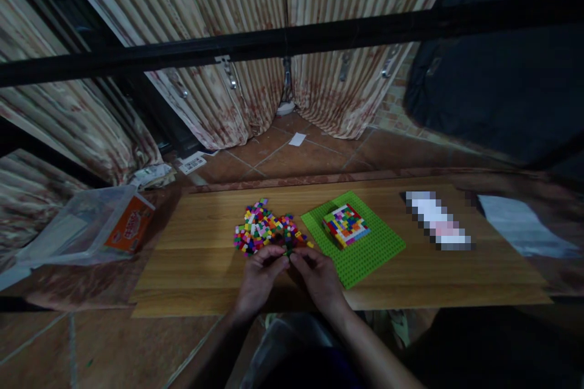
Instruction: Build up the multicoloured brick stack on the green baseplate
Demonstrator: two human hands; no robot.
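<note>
My left hand (259,279) and my right hand (322,278) meet at the near side of the wooden board, fingertips pinched together. Between them is a small dark green building-brick piece (288,251), its exact shape hard to make out in the dim light. Just beyond my fingers lies a loose pile of small multicoloured bricks (260,225). To the right, a green studded baseplate (378,255) lies at an angle on the board. A low block built of mixed-colour bricks (347,225) sits on it, with white, red and blue pieces along its top edges.
The wooden board (191,255) carries these things. A blurred-out flat object (438,219) lies at its right, beside a white sheet (524,225). At the left stands a clear plastic bin (86,225) with an orange packet (130,223). Curtains (219,91) and a dark rail (292,41) are behind.
</note>
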